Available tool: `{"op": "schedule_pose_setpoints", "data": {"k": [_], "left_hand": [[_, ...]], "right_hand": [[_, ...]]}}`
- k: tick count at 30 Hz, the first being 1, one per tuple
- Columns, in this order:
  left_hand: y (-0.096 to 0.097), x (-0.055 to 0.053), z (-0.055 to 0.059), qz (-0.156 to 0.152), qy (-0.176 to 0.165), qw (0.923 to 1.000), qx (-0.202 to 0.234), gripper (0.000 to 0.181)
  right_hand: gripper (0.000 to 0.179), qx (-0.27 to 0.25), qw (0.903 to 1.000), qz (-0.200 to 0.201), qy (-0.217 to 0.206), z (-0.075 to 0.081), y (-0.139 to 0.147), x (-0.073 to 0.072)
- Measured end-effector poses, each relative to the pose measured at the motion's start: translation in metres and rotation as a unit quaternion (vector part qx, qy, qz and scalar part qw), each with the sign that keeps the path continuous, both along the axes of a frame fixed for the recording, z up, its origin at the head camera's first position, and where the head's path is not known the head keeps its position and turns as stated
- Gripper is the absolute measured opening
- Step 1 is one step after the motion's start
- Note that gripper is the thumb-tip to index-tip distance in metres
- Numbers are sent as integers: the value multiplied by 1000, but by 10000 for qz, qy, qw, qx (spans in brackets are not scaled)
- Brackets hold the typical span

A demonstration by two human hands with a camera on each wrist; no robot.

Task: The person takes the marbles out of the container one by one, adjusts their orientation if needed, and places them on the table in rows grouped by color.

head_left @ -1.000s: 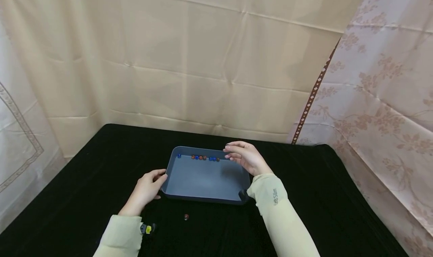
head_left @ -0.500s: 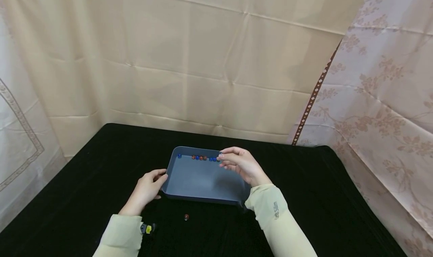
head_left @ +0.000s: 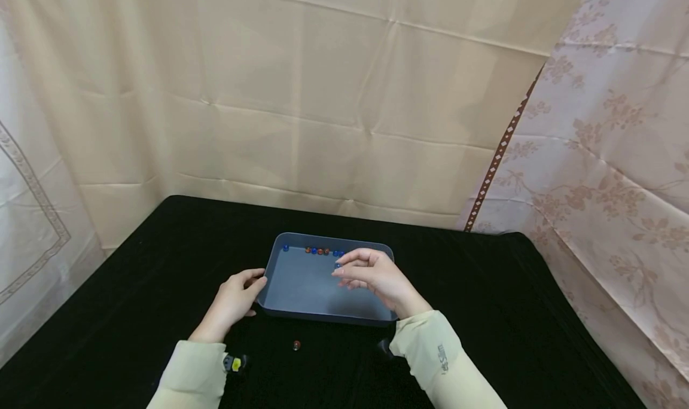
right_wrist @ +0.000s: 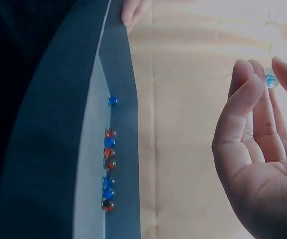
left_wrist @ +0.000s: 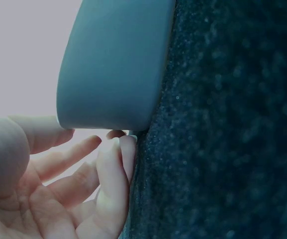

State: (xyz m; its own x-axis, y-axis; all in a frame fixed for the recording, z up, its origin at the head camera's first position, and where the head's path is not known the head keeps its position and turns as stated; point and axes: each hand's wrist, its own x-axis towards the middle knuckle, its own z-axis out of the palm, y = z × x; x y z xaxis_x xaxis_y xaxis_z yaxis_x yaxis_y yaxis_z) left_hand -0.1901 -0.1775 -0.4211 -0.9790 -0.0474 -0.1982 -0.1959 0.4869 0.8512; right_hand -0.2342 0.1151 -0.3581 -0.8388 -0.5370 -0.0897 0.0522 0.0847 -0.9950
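Note:
Between thumb and index finger, my right hand (head_left: 377,277) pinches a clear marble with a blue swirl (right_wrist: 271,79), held above the tray. The shallow blue-grey tray (head_left: 301,289) lies on the black cloth. Along its far wall sits a row of blue and orange-brown marbles (right_wrist: 109,153), with one blue marble (head_left: 286,248) set apart at the left end. My right fingers cover the row's right end in the head view. At the tray's left side rests my left hand (head_left: 234,298), its thumb on the rim and its fingers loosely bent beside the wall.
A single brown-red marble (head_left: 296,345) lies on the black cloth (head_left: 334,373) in front of the tray. Behind the table hangs a beige curtain (head_left: 242,128), and a floral curtain (head_left: 608,158) hangs at the right.
My right hand has moved left and toward me over the tray, carrying the pinched marble from near the far right rim. The left hand, tray and loose marble stay put.

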Motion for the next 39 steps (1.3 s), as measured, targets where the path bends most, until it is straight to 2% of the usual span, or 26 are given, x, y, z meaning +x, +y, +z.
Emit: {"op": "schedule_pose_setpoints", "data": {"k": [6, 12, 18, 24, 30, 34, 39], "left_hand": [[0, 0, 0, 1, -22, 10000, -11, 49], [-1, 1, 0, -7, -6, 10000, 3, 49], [-2, 2, 0, -6, -15, 10000, 63, 49], [-2, 1, 0, -5, -41, 10000, 86, 49], [-1, 1, 1, 45, -47, 9999, 88, 47], [-1, 1, 1, 10, -45, 9999, 96, 49], [-1, 1, 0, 28, -44, 10000, 82, 48]], "right_hand": [[20, -13, 9994, 330, 91, 0, -4, 11], [12, 141, 9986, 458, 217, 0, -6, 21], [20, 258, 9967, 708, 291, 1, -10, 33], [29, 274, 9934, 1110, 139, 2, -12, 43], [31, 373, 9900, 1359, 59, -4, -14, 49], [28, 579, 9880, 1419, 162, -8, -15, 53], [21, 1058, 9811, 1553, 454, -14, -16, 56]]}}
